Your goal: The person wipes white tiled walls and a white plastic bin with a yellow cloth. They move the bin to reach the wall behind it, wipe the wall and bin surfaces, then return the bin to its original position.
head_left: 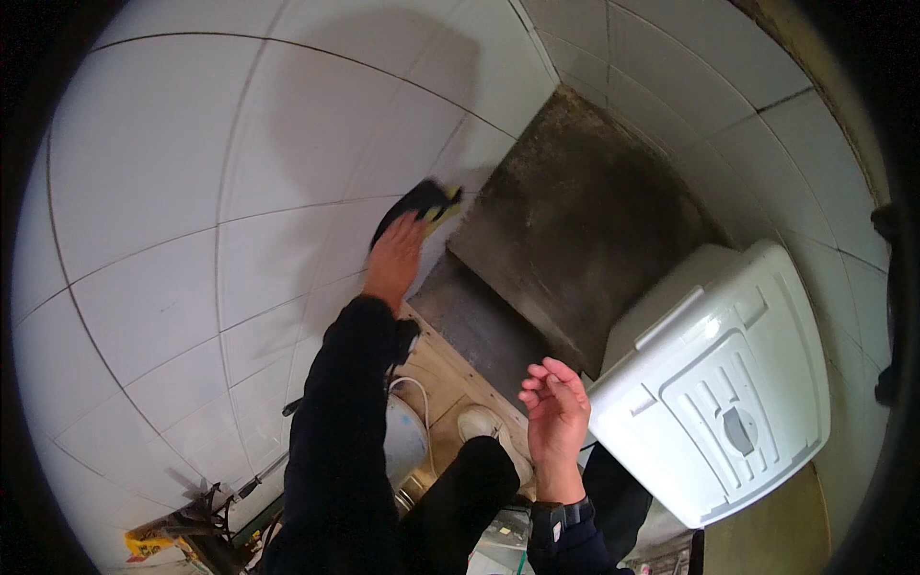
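Note:
My left hand [394, 260] presses a black-and-yellow cloth or pad [417, 208] against the white tiled wall [287, 165]. The pad is blurred, so its exact kind is unclear. Lower right, my right hand [559, 413] is raised with the palm up and fingers loosely curled, with nothing visible in it. A dark strap circles that wrist. Beside this hand stands a white plastic casing [711, 402] with slots and a grey round knob. Ahead of both hands is a bare concrete step [568, 215] in the corner.
A wooden board [460, 359] edges the lower concrete ledge [481, 316]. Near my shoe [478, 424] is a pale blue bucket-like container [404, 438] with a white handle or cord. Tools and a yellow item [147, 543] lie by the wall at lower left.

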Demonstrator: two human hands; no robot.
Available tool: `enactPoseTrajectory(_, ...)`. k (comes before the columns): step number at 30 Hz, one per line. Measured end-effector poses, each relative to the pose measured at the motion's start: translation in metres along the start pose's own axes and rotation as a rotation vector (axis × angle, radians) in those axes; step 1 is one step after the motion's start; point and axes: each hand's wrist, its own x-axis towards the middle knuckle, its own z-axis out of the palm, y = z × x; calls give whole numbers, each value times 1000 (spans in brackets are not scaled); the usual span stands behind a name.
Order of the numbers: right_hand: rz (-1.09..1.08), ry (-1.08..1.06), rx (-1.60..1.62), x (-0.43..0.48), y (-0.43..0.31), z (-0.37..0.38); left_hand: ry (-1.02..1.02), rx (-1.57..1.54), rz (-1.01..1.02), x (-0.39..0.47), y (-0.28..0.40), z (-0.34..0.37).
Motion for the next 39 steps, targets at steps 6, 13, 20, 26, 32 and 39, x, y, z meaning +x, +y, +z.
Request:
enactPoseTrajectory(6,29,25,-6,-2,3,-7,-614,57,-38,-75,2,20)
enactPoseTrajectory(13,59,3,-14,3,22,-2,327,-128,29,119,-18,-43)
enactPoseTrajectory(20,49,-6,-48,12,44,3,623,-190,-101,262,-46,-129)
enactPoseTrajectory(26,67,-15,-49,13,37,11,697,-110,11,253,-30,-100)
enactPoseTrajectory(32,27,-14,-15,13,25,8,-20,-3,-44,158,21,16)
enactPoseTrajectory(39,23,52,-6,9,22,-6,-613,383,178,-30,36,115)
